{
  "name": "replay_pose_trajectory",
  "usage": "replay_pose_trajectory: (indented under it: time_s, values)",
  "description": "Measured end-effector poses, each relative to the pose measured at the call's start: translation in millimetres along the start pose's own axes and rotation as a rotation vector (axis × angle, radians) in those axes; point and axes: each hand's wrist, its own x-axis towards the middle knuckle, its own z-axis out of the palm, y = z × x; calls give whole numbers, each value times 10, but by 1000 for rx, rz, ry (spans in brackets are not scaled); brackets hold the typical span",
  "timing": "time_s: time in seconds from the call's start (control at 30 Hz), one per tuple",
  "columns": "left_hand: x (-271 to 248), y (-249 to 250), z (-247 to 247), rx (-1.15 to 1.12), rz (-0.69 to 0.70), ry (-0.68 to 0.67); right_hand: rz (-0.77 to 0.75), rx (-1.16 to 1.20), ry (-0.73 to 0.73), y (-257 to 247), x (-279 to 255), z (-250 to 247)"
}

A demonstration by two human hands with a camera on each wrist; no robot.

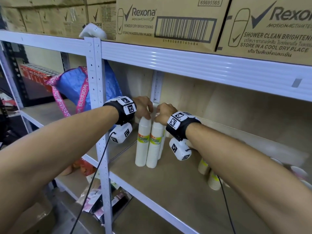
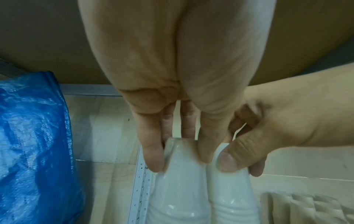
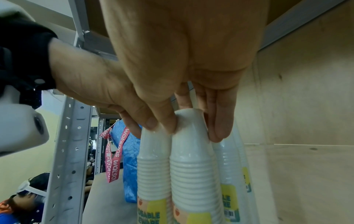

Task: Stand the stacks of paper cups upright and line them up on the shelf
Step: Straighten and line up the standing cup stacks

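Observation:
Two wrapped stacks of white paper cups with yellow labels stand upright side by side at the left end of the wooden shelf (image 1: 177,183). My left hand (image 1: 147,114) pinches the top of the left stack (image 1: 142,142), fingers and thumb either side (image 2: 180,159). My right hand (image 1: 158,118) grips the top of the right stack (image 1: 154,146) between thumb and fingers (image 3: 191,128). A third upright stack (image 3: 228,166) stands just behind them. More cup stacks (image 1: 212,179) lie on their sides under my right forearm.
A white metal post (image 1: 101,115) borders the bay on the left, with a blue bag (image 1: 74,86) beyond it. Cardboard boxes (image 1: 168,22) fill the shelf above. Loose cups (image 1: 298,173) show at the far right. Bare board lies in front of the standing stacks.

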Motion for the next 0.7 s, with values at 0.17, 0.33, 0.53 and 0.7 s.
replay_pose_trajectory:
  time_s: [0.17,0.33,0.53,0.7]
  values:
    - [10,8,3,9,18,-6,1,-26,-30,-31,-3,-57]
    - [-17,83,-48,-9,55,-34,23,-44,-40,-29,-56,-197]
    - [0,341,-138,-55,103,-86,65,-83,-91,96,-111,-432]
    - [102,628,-199,-68,157,-93,131,-125,-71,325,-169,-628]
